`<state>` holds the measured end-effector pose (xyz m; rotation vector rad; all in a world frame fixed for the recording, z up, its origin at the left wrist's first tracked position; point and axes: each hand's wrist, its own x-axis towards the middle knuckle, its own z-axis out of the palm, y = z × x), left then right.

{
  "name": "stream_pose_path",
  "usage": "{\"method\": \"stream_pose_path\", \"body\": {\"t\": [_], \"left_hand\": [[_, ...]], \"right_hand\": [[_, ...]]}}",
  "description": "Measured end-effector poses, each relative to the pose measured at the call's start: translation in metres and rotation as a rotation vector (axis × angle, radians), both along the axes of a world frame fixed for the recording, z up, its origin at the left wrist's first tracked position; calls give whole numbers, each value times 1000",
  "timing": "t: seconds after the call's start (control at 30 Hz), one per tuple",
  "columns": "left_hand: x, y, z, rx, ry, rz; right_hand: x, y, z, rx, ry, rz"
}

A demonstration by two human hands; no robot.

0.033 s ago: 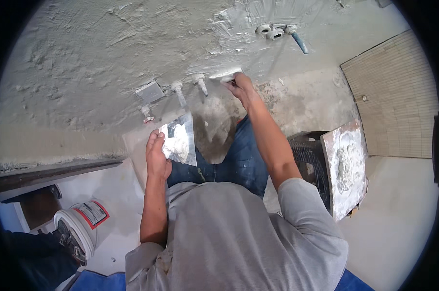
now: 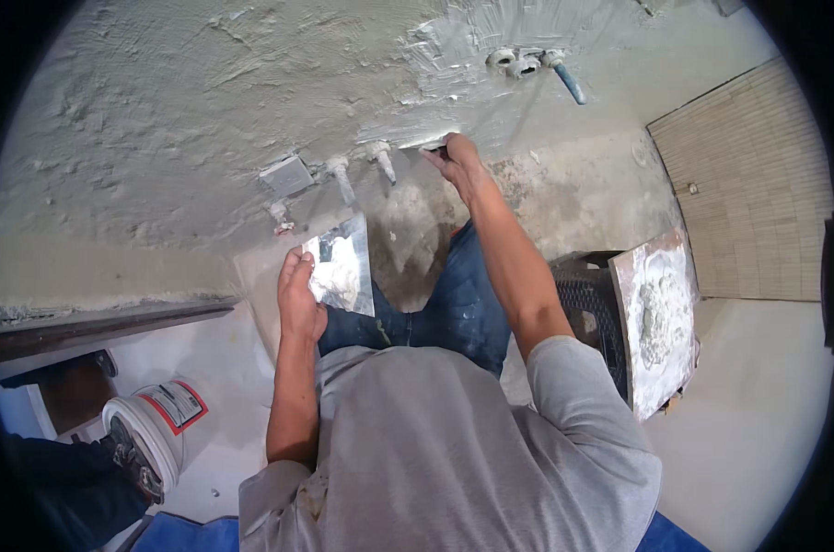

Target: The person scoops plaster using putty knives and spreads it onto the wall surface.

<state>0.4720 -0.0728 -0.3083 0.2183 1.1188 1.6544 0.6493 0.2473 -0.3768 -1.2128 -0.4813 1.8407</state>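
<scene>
Change from the earlier frame: none discernible; both hands and the tools sit in the same places.

Right hand [image 2: 456, 162]: arm stretched forward, fingers closed round the handle of a trowel [image 2: 428, 143] whose thin blade edge lies against the wet plastered wall [image 2: 205, 101], just right of two short pipe stubs [image 2: 362, 166].

Left hand [image 2: 299, 299]: fingers curled under the near edge of a shiny metal hawk plate [image 2: 343, 267], held level in front of the knees and carrying a smear of pale plaster.

Packages and labels: one white plastic bucket [image 2: 155, 432] at the lower left of the floor, lying tilted, with a rectangular label edged in red on its side; its print is too small to make out.

Wall fittings: a small square grey box cover [image 2: 286, 175] left of the pipe stubs; higher to the right, a cluster of white pipe ends with a blue-tipped pipe [image 2: 569, 83].

Surface and room: rough grey plaster, wet and ridged across the wall; bare cement floor [image 2: 767, 414]; a square mortar board [image 2: 661, 317] heaped with white mix rests on a black crate [image 2: 583, 294] to the person's right; a patch of beige tiling [image 2: 758, 184] at the far right.
</scene>
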Motion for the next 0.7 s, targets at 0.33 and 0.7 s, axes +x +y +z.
{"method": "stream_pose_path", "body": {"t": [0.33,0.7], "left_hand": [[1,0,-1,17,28,-36],[28,36,26,91,17,60]], "right_hand": [[1,51,141,778,-460,474],[57,-93,225,529,127,163]]}}
